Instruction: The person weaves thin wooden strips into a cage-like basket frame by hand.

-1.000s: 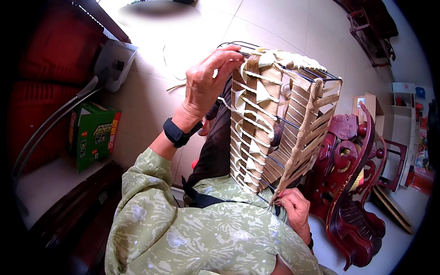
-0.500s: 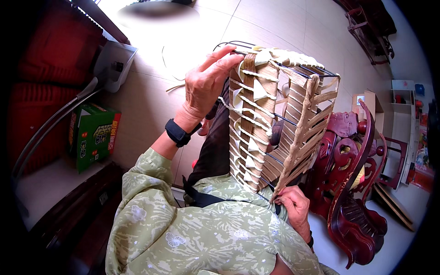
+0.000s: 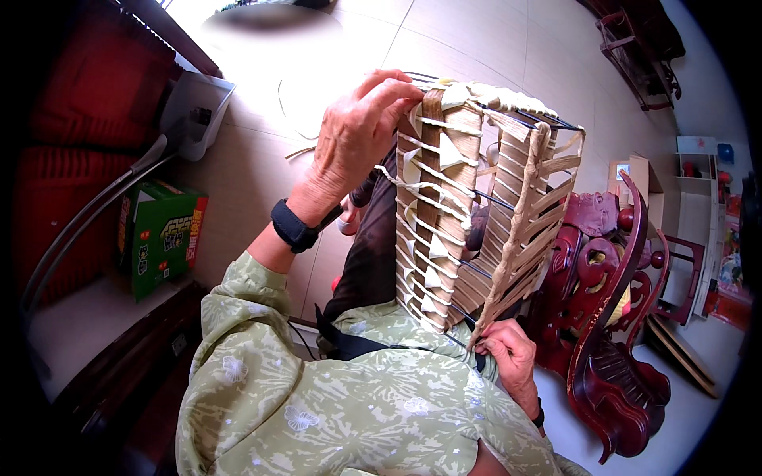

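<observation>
A half-woven basket (image 3: 456, 218) stands tilted on my lap, its dark wire frame wrapped in tan and cream paper-like strips. My left hand (image 3: 361, 127) is at its far left corner, thumb and fingers closed on the top near a brown strip (image 3: 429, 174); what exactly they pinch is hidden. At the near lower corner my right hand (image 3: 508, 353) grips the wrapped edge of the basket. A loose end of cream twisted cord (image 3: 386, 171) sticks out from the left side. Bare wire shows at the far right corner and at the bottom.
A carved dark red wooden chair (image 3: 607, 317) stands close on the right. To the left are a green box (image 3: 164, 238), a white bin-like container (image 3: 196, 119) and red cushions (image 3: 95, 214). Thin cream strips (image 3: 302, 151) lie on the tiled floor beyond my left hand.
My left hand's fingers have drawn in and curled at the basket's far corner, and its wrist has shifted slightly left. My right hand keeps its place.
</observation>
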Tool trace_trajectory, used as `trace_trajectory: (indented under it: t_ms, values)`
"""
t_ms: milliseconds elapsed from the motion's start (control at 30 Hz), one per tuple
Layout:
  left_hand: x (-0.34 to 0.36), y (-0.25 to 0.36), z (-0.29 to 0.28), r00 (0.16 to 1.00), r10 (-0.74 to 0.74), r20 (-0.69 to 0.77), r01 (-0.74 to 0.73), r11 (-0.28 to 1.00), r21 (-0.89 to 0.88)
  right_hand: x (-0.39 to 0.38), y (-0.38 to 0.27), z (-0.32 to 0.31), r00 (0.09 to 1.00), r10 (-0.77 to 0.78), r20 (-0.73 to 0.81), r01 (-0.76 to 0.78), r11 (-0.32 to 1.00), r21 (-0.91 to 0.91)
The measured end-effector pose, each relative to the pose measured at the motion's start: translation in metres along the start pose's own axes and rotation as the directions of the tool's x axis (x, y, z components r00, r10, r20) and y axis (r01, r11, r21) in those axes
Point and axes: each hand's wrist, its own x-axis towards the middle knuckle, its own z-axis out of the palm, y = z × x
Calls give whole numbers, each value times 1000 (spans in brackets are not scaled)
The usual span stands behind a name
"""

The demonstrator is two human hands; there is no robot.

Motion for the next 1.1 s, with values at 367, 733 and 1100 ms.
trace_trajectory:
  t_ms: [367,733,1100]
  values:
    - [20,-8,-11,988,91,121,-89,996,-26,0,0,3,1000,9,-6,-9,1000,21]
    - [9,8,-1,976,200,-82,-192,977,94,0,1,3,999,44,23,-45,998,53]
    - [22,2,-14,952,285,112,-301,938,170,-2,6,6,998,58,-9,-57,995,82]
